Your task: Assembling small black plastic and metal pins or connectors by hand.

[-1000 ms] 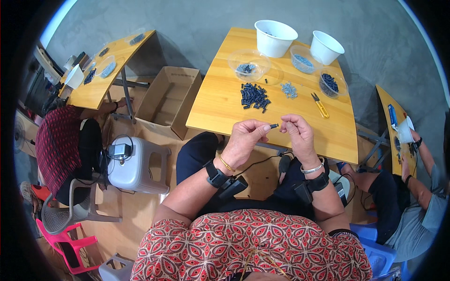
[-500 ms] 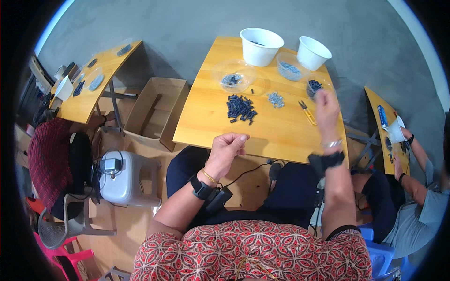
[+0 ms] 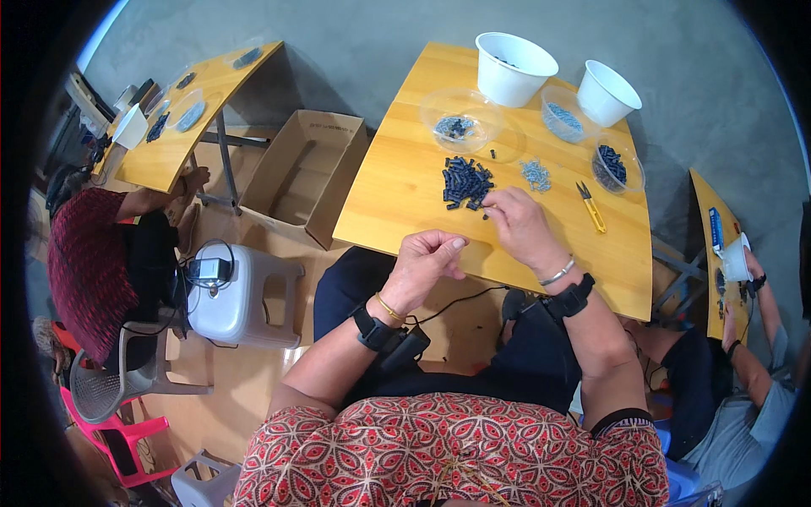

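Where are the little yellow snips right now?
In the head view, the yellow snips lie on the right side of the table, just below the clear bowl of dark pieces.

The camera looks from the head of the wearer, in front of the wooden table. It faces steeply down and forward, across this table to the grey wall behind it. It is near this table, but wide enough to include a second table left and a third table right of it.
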The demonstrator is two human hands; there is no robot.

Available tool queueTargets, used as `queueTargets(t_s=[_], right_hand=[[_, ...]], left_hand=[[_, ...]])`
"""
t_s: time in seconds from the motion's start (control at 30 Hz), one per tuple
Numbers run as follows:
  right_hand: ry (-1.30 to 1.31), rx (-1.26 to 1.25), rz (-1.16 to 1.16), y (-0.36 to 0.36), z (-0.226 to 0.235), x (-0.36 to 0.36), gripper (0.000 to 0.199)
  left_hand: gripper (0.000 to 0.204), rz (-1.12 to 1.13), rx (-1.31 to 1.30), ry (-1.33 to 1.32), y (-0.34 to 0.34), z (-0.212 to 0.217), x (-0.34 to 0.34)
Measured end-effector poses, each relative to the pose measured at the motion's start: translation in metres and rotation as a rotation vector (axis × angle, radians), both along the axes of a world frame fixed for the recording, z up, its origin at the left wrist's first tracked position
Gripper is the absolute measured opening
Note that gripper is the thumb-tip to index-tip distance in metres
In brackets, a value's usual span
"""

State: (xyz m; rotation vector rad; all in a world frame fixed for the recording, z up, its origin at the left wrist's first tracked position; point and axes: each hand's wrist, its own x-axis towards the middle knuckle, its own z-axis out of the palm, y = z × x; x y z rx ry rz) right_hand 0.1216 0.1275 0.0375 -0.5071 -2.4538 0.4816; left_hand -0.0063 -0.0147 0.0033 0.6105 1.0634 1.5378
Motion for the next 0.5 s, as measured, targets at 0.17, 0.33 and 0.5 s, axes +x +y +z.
queueTargets(t_s=[0.17, 0.33, 0.5], right_hand=[[-0.062, 0.103, 0.093, -0.001, 0.005, -0.022, 0.01], [-0.113, 0.198, 0.132, -0.001, -0.004, -0.036, 0.011], [-0.235, 0.272, 0.125, -0.003, -0.003, -0.033, 0.011]], left_hand=[[0.015, -0.005, 0.01, -0.024, 0.001, -0.002, 0.001], [0.015, -0.027, 0.014, -0.028, 0.001, -0.004, -0.001], [0.016, -0.025, 0.028, -0.015, 0.002, -0.005, -0.001]])
